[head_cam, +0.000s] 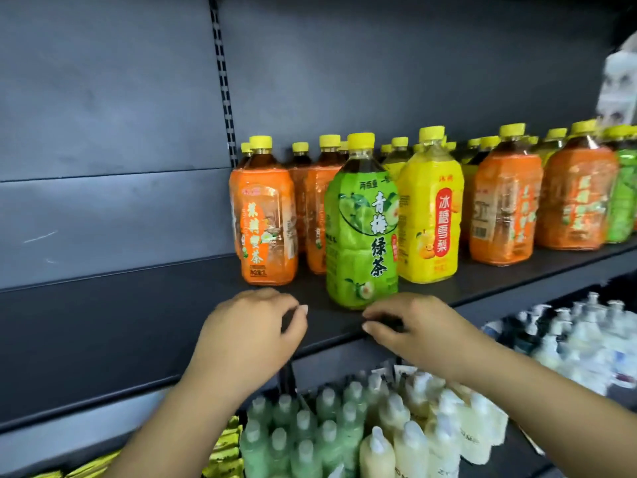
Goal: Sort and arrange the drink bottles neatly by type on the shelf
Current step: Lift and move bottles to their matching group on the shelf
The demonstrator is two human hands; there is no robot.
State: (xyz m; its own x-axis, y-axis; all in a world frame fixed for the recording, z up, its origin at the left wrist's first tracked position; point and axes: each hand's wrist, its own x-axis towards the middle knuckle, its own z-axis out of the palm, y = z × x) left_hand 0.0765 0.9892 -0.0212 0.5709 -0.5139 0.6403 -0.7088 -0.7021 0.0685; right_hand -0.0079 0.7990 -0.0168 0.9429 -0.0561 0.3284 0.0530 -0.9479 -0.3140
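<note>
The one head-worn view stands close before the shelf [103,322] and looks forward and somewhat down, so both forearms enter from 6 o'clock and the left hand [248,326] and right hand [413,329] lie just below centre, near the lens. The wide angle bows the shelf edge, which climbs from 8 o'clock to 3 o'clock. The bottles [362,229] fill centre to 3 o'clock, the back panel [379,63] spans 12 o'clock, and lower stock [344,426] shows at 5 o'clock.

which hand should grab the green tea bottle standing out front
Probably the right hand: its fingertips sit just below the green tea bottle, and the other green bottles stand far right. The left hand lies nearer the orange bottle.
</note>
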